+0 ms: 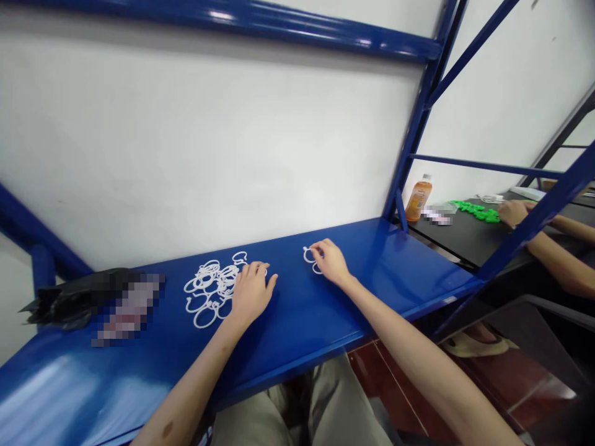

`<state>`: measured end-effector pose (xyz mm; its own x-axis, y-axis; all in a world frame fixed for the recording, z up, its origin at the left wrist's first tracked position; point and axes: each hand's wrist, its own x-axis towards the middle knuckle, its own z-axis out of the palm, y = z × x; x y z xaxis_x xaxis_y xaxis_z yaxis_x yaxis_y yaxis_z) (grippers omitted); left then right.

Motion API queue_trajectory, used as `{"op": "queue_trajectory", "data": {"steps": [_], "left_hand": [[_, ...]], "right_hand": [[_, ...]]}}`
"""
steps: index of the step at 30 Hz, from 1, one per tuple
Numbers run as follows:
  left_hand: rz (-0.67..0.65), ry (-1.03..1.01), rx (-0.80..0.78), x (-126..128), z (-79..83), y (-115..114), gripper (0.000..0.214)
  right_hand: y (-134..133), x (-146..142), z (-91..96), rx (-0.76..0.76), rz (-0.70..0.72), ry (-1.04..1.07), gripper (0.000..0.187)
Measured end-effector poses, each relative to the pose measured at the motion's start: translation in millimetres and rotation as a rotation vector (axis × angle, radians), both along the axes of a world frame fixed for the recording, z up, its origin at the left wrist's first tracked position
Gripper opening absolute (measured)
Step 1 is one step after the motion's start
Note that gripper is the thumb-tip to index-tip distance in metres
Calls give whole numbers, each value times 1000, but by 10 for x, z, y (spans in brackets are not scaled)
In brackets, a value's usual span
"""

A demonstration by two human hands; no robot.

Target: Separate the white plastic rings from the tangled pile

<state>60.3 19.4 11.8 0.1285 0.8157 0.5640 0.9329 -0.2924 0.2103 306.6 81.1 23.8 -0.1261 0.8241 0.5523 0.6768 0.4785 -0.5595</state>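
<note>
A loose pile of white curtain rings lies on the blue metal shelf. My left hand rests palm down at the right side of this pile, thumb held apart and fingers stretched over some rings. Part of a ring peeks out by its fingertips. Farther right, my right hand has thumb and fingers pinched at a white curtain ring near the shelf surface. Another ring shows just below, partly hidden by the same hand.
A black plastic bag and a blurred packet lie at the left. Blue frame posts stand at the right. Beyond them, a black table holds an orange bottle and green pieces, with another person's hands there.
</note>
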Motion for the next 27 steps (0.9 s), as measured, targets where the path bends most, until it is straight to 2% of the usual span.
{"op": "queue_trajectory", "data": {"steps": [3, 7, 13, 20, 25, 27], "left_hand": [[34, 131, -54, -145, 11, 108, 23], [-39, 142, -112, -240, -29, 191, 19], [-121, 99, -97, -147, 0, 190, 22], [-156, 104, -99, -27, 83, 115, 27], [-179, 55, -95, 34, 82, 56, 19], [-200, 40, -75, 57, 86, 14, 15]], "right_hand": [[254, 257, 8, -94, -40, 29, 17], [283, 369, -41, -129, -13, 57, 17], [170, 221, -50, -159, -14, -60, 11], [84, 146, -12, -60, -54, -65, 12], [-95, -19, 28, 104, 43, -71, 15], [-184, -140, 19, 102, 105, -59, 15]]}}
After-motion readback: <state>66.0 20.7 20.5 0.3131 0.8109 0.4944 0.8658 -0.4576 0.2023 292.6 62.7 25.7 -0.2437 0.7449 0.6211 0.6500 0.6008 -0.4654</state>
